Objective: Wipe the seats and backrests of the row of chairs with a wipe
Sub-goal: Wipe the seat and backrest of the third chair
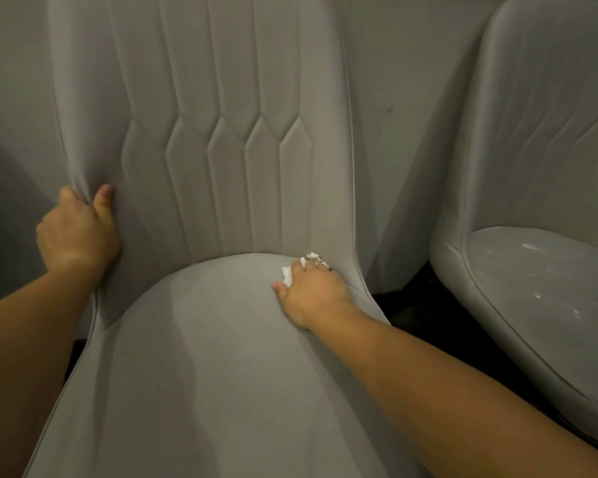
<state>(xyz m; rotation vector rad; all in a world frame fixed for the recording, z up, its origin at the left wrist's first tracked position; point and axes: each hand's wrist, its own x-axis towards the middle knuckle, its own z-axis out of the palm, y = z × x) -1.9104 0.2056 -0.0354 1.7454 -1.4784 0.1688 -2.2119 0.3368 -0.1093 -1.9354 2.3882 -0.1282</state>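
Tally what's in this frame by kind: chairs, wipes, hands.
Chairs: 2, the grey chair being wiped and the neighbouring chair on the right
Wipes: 1, the white wipe under the right hand
Hands: 2, counting the left hand gripping the backrest edge
Total: 5

A plain pale grey wall [387, 98] stands behind my work area, bearing one small dark smudge [389, 109]. A dark, nearly black floor [425, 315] lies below it, in deep shadow with no detail visible.
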